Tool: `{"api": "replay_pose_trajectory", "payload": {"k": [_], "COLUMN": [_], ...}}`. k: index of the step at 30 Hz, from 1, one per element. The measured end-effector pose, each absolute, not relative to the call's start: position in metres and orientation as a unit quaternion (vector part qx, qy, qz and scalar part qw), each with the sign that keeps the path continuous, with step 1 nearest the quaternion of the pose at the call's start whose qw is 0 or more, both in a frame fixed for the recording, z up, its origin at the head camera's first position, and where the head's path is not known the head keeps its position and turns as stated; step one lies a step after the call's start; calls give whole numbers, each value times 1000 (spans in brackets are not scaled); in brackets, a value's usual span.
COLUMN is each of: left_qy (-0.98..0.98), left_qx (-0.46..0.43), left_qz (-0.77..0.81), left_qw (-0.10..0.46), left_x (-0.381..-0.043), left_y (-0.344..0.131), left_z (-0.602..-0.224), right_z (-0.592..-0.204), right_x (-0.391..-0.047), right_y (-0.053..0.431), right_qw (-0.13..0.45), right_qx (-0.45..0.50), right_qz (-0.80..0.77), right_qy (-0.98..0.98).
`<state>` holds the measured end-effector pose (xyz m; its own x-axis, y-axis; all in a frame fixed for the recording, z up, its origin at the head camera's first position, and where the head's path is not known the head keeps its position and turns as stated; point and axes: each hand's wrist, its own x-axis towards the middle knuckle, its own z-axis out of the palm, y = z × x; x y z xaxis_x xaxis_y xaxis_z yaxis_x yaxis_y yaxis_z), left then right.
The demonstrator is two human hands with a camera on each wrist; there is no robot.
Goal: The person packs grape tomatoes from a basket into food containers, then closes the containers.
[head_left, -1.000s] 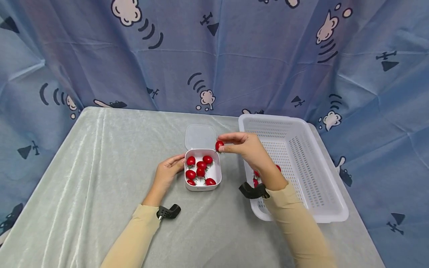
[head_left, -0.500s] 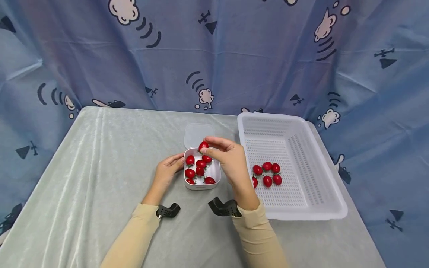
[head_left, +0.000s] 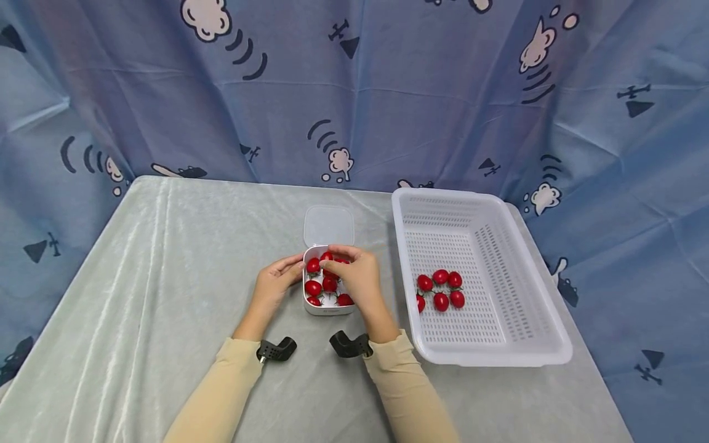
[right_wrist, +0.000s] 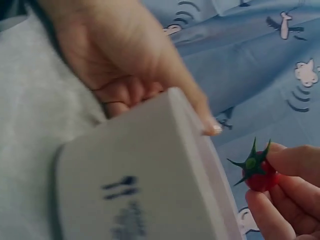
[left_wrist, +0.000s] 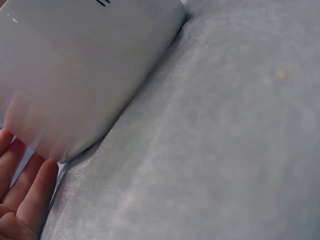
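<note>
A small white box [head_left: 328,311] with a rounded square rim holds several red cherry tomatoes [head_left: 312,288]. At the box's left side my left hand [head_left: 275,280] grips the wall; its fingertips rest on the outside in the left wrist view, and its thumb reaches the rim in the right wrist view. Over the box's right side is my right hand [head_left: 357,278]. Between thumb and fingers it pinches a cherry tomato [right_wrist: 261,179], green calyx showing in the right wrist view. From above, this hand hides part of the box and some tomatoes.
To the right stands a large white perforated basket [head_left: 534,295], with several more cherry tomatoes [head_left: 440,301] near its left wall. A translucent lid [head_left: 329,225] lies just behind the box. A pale cloth [head_left: 210,246] covers the table, and a blue printed curtain [head_left: 288,98] hangs behind.
My right hand has moved left from beside the basket and lowered the pinched tomato over the box. More tomatoes in the basket are uncovered. My left hand has stayed at the box.
</note>
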<state>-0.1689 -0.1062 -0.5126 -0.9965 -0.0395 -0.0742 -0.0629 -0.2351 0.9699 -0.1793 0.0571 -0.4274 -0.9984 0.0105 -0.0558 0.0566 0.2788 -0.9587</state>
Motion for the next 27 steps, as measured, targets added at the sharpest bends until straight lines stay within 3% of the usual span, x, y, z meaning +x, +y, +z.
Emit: {"api": "replay_pose_trajectory", "payload": {"k": [11,27], "left_qy": [619,620], "left_qx": [-41,-37], "left_qz": [784,784], "left_qw": [5,5], "left_x": [-169,-168], "left_y": [-106,-107], "left_z": [-514,-512], "right_z": [-446,-452], "right_x": [-178,-178], "right_y": [51,47], "right_qw": [35,13], "right_qx": [5,-24], "right_qz": [-525,-498], "right_qy": [850,867]}}
